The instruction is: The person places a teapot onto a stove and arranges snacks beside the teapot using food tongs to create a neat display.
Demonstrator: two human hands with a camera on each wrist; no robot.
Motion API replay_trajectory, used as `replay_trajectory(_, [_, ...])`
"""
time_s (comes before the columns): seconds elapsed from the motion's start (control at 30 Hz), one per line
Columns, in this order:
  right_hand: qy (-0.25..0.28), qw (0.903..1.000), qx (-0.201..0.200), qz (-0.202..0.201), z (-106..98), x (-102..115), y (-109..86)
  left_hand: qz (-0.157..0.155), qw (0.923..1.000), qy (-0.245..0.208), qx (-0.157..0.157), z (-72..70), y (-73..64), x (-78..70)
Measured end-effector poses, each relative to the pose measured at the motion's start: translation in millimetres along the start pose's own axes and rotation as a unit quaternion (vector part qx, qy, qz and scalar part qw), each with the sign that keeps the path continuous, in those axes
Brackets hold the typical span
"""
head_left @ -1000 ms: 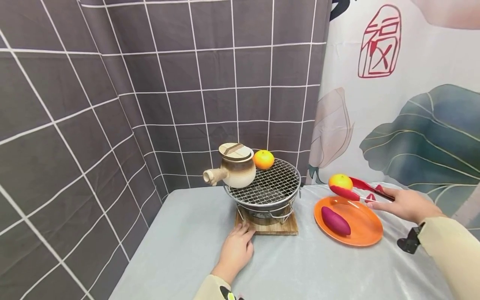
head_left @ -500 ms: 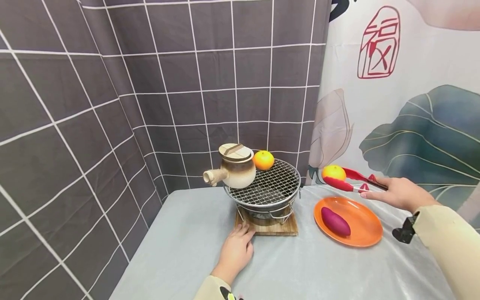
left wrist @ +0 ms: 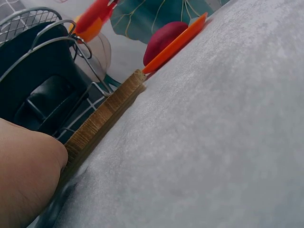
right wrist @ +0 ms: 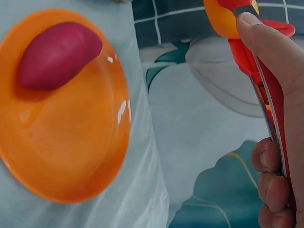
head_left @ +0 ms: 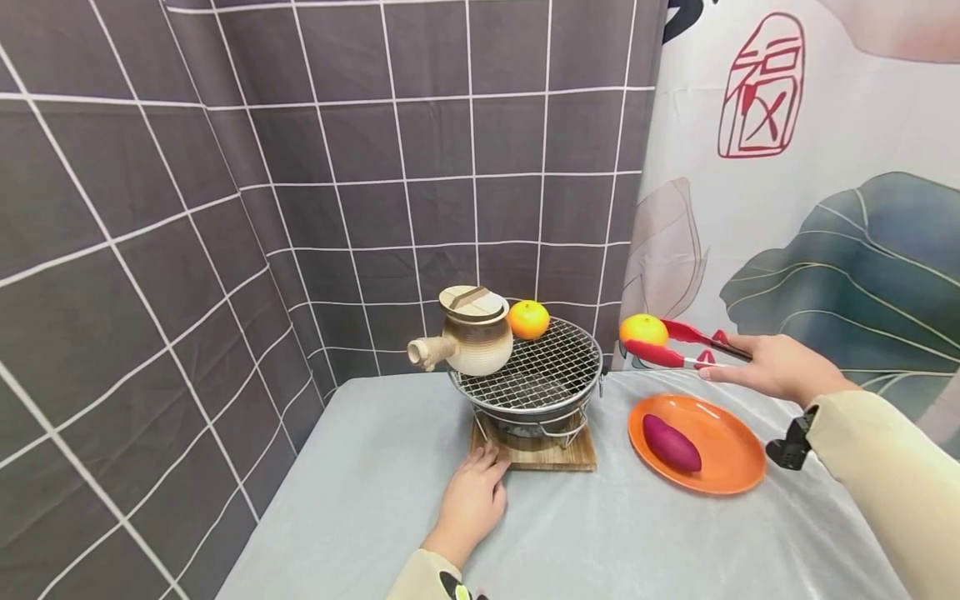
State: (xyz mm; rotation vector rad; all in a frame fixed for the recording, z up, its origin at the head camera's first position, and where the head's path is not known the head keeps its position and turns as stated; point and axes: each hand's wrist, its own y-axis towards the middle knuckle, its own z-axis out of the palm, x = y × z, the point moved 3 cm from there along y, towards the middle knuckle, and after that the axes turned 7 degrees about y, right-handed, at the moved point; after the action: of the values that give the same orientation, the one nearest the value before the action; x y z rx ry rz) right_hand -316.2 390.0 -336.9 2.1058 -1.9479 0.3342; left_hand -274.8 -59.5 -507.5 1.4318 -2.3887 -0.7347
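Observation:
My right hand grips red-tipped tongs, which pinch an orange mandarin in the air, left of and above the orange plate. In the right wrist view the thumb lies along one arm of the tongs, with fingers curled round the other side. A purple sweet potato lies on the plate. My left hand rests with its fingers on the front left corner of a wooden board. That board carries a round grill stove with a wire mesh top.
On the mesh stand a clay pot with a wooden lid and a side handle pointing left, and another mandarin behind it. A grey tiled-pattern curtain hangs close behind the stove. The cloth-covered table extends left and front.
My right hand has carried the mandarin in the tongs leftward and upward, from over the plate toward the grill. The left hand has stayed on the board.

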Motion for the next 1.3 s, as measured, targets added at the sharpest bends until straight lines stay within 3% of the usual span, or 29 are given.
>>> replay_trajectory(1.3, [-0.02,0.9983,-0.015,-0.053,-8,60,19.0,0.009,0.9999,0.004,-0.009,-1.5,0.1,-0.2])
